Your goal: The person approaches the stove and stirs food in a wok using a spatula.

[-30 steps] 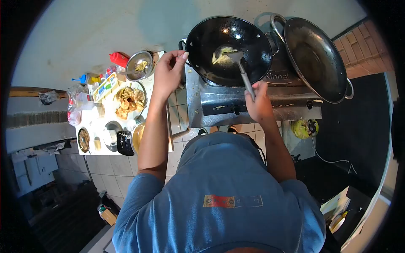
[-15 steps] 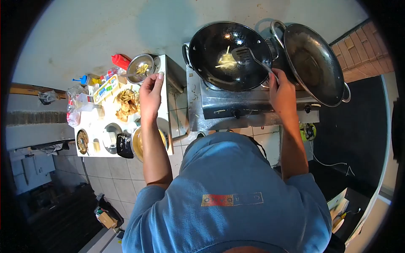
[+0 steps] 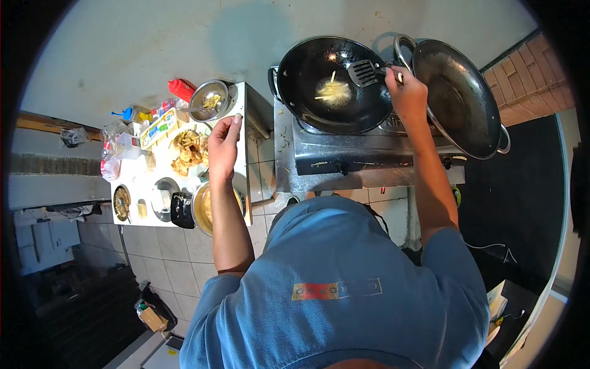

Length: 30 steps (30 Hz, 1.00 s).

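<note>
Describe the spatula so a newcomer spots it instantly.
Find the stove, then the black wok on it, left of the other pan. In the right grip, over that wok's right side, is the spatula. Its dark, slotted head sets it apart from the pale strips in the wok.

Blue T-shirt (image 3: 369, 258), plain cloth, fills bottom centre of frame. Left sleeve (image 3: 212, 295) and right sleeve (image 3: 452, 255) short, same blue. Chest print (image 3: 337, 289) in lower middle: thin strip of boxes, tan and red toward frame left, blue with pale outline toward frame right (letters too blurry to read reliably). Collar (image 3: 326, 358) curves along bottom edge. Dark shoe (image 3: 293, 200) tip near frame centre.
</note>
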Motion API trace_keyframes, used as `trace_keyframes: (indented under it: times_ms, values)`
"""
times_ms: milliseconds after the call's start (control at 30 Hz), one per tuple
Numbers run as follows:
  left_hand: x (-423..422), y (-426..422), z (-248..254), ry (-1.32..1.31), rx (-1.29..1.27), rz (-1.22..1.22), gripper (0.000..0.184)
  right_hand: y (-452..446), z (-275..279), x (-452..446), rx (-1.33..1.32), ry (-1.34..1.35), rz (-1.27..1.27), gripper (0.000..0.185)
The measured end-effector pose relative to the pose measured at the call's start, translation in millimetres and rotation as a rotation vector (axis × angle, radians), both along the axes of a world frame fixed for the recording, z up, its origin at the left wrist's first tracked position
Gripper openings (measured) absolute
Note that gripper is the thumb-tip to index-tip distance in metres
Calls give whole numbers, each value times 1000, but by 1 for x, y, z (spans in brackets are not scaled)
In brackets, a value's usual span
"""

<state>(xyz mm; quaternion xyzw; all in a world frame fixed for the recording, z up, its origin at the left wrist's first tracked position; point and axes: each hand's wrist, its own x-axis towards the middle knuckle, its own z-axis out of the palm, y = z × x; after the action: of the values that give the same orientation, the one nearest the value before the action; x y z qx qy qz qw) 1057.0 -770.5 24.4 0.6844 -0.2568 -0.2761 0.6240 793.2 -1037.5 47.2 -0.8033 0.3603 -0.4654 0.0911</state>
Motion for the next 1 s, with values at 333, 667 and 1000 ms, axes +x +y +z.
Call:
trace_keyframes:
  times_ms: [333, 667, 1000]
  values:
    - [-9, 17, 0, -13, -4, 20, 23, -18, 2, 41, -36, 78, 356, 18]
    - [-8, 19, -5, 21, 44, 33, 22, 6, 33, -4, -177, 45, 158, 15]
    - [-6, -2, 0, 91, 9, -95, 20, 64, 41, -15, -90, 187, 257, 22]
